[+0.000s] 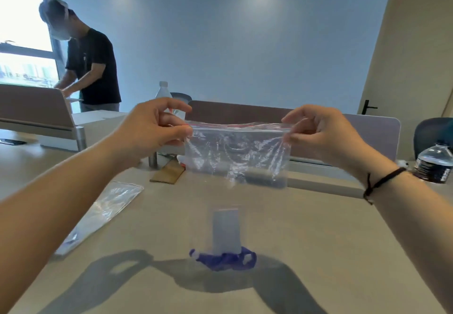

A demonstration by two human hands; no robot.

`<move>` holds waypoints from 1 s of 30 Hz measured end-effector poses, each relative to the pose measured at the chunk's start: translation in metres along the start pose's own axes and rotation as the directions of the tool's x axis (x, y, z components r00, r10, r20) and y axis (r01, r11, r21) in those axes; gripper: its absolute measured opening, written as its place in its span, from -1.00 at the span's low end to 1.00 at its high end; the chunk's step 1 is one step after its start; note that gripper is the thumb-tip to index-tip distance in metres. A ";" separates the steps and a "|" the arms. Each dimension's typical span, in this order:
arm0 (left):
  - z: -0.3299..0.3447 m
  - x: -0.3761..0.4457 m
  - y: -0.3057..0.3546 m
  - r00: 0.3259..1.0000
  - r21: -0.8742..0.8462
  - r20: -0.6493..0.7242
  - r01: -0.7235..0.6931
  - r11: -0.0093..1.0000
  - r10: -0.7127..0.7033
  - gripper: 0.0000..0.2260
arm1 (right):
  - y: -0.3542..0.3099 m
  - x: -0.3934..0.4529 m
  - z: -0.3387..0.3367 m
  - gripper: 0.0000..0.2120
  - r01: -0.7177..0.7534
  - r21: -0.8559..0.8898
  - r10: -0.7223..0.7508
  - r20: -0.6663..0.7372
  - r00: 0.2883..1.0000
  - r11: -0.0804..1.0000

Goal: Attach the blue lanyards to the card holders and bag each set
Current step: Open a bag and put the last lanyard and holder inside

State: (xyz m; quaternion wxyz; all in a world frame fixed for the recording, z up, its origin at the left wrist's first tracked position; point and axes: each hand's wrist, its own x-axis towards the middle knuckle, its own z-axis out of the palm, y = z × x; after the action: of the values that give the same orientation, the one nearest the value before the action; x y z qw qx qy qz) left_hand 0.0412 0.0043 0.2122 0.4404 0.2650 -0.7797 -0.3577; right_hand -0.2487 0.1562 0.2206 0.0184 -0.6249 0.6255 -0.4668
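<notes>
Both hands pinch the top corners of a clear zip bag (236, 150) — the left hand (157, 132) with thumb and fingertips pressed together on the left corner, the right hand (318, 134) in the same tight grip on the right corner. Both forearms reach forward and hold the bag stretched flat in the air above the table (318, 240). The bag is crinkled, with a red strip along its mouth. Below it on the table lies a clear card holder (226, 231) touching a bunched blue lanyard (224, 261) — blurred, so the join between them is unclear.
</notes>
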 end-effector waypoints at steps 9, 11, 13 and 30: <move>0.030 -0.017 -0.053 0.981 -0.232 -0.132 0.111 0.966 -0.144 -0.80 | 0.032 -0.026 0.052 -0.85 -0.170 0.493 0.258 -0.116 0.959 0.853; 0.040 -0.027 -0.073 0.984 -0.265 -0.053 0.152 0.952 -0.172 -0.72 | 0.033 -0.028 0.057 -0.89 -0.193 0.530 0.278 -0.083 0.957 0.826; 0.052 -0.043 -0.098 0.967 -0.266 0.143 0.243 0.933 -0.212 -0.44 | 0.032 -0.029 0.063 -0.91 -0.225 0.577 0.307 -0.048 0.951 0.785; 0.108 -0.092 -0.163 0.738 -0.261 0.478 0.638 0.725 -0.477 -0.94 | 0.087 -0.022 0.078 -0.83 -0.310 0.785 0.596 -0.093 0.797 0.537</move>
State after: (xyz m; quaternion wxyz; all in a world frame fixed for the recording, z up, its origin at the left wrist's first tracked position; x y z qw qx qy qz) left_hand 0.0063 0.0081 -0.0012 0.1956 0.3192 -0.6372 -0.6737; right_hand -0.2631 0.1106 0.1115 0.2791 -0.2809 0.5173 -0.7587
